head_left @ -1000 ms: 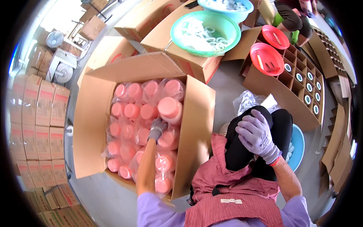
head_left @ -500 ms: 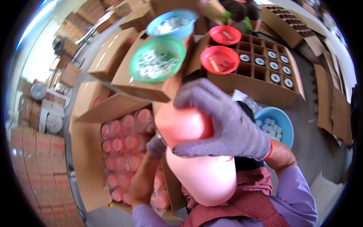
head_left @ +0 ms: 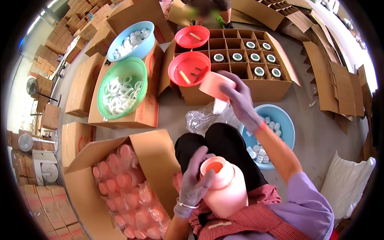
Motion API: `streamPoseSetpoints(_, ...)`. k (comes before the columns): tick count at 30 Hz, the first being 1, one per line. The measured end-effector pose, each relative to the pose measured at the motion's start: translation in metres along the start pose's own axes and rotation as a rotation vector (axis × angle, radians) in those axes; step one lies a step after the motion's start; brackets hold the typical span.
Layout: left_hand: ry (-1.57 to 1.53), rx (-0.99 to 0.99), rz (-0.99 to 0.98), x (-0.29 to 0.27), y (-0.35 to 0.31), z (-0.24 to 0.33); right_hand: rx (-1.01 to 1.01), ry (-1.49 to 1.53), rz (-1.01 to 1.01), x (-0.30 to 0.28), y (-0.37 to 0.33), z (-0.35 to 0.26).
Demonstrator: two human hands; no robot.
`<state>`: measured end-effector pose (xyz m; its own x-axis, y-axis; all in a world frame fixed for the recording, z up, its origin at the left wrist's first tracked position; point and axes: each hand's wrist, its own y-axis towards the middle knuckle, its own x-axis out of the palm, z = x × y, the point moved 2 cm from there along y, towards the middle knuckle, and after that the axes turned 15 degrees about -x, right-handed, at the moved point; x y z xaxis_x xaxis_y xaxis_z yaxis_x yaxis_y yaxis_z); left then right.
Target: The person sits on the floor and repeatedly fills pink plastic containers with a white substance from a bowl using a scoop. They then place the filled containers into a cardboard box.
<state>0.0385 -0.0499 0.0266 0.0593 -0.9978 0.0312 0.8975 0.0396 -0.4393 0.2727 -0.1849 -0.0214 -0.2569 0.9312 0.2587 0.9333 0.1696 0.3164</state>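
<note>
The head view is taken from the left of two fisheye cameras worn on the wearer's head. It faces down and forward, upright. At close range, lower centre: left hand (head_left: 196, 182), right hand (head_left: 242, 100) and black trousers (head_left: 218, 140). At mid range: partitioned carton (head_left: 272, 88). Far range, upper left: stacked cartons (head_left: 74, 28).

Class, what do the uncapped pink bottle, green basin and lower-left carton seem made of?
Pink bottle: probably plastic, satin; its rounded wall looks smooth, softly shining.
Green basin: likely plastic, slightly glossy, evenly coloured.
Carton: apparently cardboard, matte, with flat brown panels.
</note>
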Motion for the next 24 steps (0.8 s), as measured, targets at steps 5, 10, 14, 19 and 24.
streamPoseSetpoints(5, 0.354, 0.011, -0.243, -0.007, 0.018, 0.023, -0.365, -0.855, -0.14, -0.013, 0.121, 0.163)
streamPoseSetpoints(10, 0.119, -0.234, -0.167, -0.014, 0.032, 0.013, -0.476, -1.567, -0.535, 0.018, 0.171, 0.228)
streamPoseSetpoints(14, -0.051, -0.535, -0.347, -0.03, 0.054, 0.013, -0.446, -1.819, -0.931, 0.097, 0.17, 0.221)
streamPoseSetpoints(19, -0.173, -0.561, -0.45, -0.034, 0.064, 0.001, -0.164, -1.996, -1.004, 0.118, 0.167, 0.259)
streamPoseSetpoints(24, -0.226, -0.596, -0.519, -0.045, 0.063, 0.006, -0.011, -1.697, -0.873, 0.107, 0.182, 0.246)
